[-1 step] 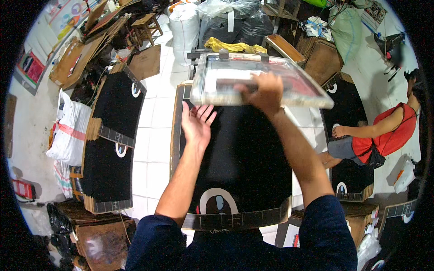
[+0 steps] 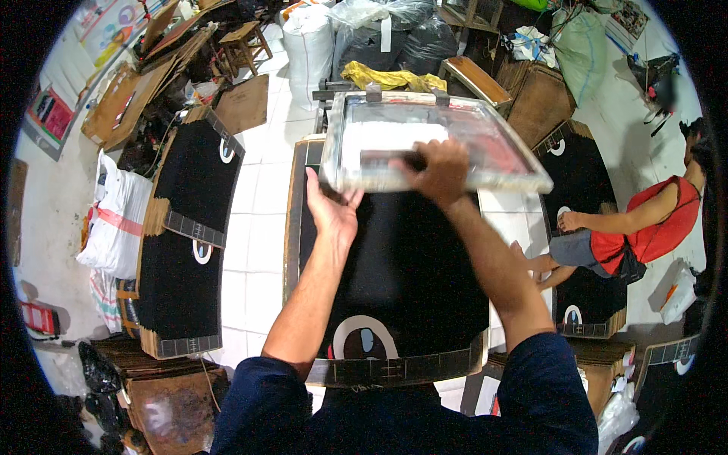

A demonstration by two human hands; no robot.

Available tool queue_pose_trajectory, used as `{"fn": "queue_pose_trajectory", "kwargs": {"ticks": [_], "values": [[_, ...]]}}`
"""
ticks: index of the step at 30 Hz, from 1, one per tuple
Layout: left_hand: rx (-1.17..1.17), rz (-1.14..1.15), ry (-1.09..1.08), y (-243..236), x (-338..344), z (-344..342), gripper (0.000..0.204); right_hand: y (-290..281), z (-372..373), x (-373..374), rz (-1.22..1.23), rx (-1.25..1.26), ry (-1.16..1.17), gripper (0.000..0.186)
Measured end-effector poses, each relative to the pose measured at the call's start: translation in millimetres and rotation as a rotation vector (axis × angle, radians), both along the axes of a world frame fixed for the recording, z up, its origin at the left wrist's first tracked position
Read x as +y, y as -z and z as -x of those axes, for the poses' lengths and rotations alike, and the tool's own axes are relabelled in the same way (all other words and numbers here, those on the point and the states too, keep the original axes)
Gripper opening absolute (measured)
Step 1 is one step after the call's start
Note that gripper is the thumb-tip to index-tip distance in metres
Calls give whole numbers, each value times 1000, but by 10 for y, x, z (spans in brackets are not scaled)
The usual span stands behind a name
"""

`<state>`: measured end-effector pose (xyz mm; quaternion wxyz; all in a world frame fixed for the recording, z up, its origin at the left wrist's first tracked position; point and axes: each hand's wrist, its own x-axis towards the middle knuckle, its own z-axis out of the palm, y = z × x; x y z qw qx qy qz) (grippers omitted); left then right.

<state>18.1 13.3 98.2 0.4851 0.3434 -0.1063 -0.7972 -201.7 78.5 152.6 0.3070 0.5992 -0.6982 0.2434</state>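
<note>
A screen-printing frame [image 2: 504, 183] with a pale border is tilted up over the far end of the black panel [image 2: 409, 258], its near edge raised. My right hand [image 2: 442, 171] is closed on a dark squeegee [image 2: 383, 158] lying over the mesh. Palm up, my left hand [image 2: 334, 212] has its fingers stretched out at the frame's near left corner; the fingertips meet or pass under the edge, and I cannot tell which. A printed round eye [image 2: 365, 341] shows on the panel's near part, above a grey strip with dark lines.
More black panels with printed eyes lie on stacks to the left [image 2: 186, 280] and right [image 2: 584, 174]. At right, a person in a red top [image 2: 663, 220] leans over one. Sacks [image 2: 309, 57] and a yellow cloth [image 2: 393, 76] sit beyond the frame.
The frame's near edge has come down and closer to me, onto or near my left fingertips. My right hand has shifted slightly left and nearer with the squeegee.
</note>
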Motion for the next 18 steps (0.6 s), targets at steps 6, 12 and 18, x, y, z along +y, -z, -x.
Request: {"fn": "queue_pose_trajectory", "kwargs": {"ticks": [6, 12, 18], "values": [[-252, -303, 98, 828, 172, -106, 86, 1146, -179, 234, -270, -181, -18, 50], [-1664, 915, 87, 1484, 279, -370, 99, 1329, 43, -26, -588, -346, -32, 38], [-1821, 1185, 240, 1640, 249, -382, 115, 1374, 432, -627, -511, -294, -87, 31]]}}
